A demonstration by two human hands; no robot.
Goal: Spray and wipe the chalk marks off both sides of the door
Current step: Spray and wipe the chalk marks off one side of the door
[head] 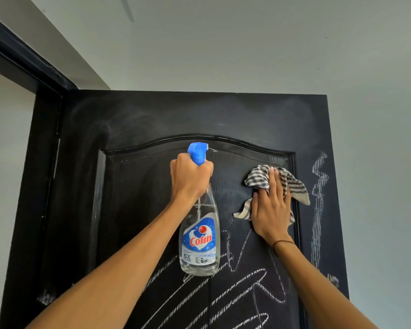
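Observation:
A black panelled door (138, 119) fills the view. White chalk marks (244, 281) scrawl across its lower panel, and more run down its right stile. The top part shows only faint smears. My left hand (190, 179) grips the neck of a clear spray bottle (199, 243) with a blue trigger head, nozzle pointing right near the arched moulding. My right hand (271, 207) presses flat on a striped cloth (292, 184) against the upper right of the panel, fingers straight.
The black door frame (22, 62) and hinge edge stand at the left. Grey wall (377, 162) lies to the right of the door and a pale ceiling above.

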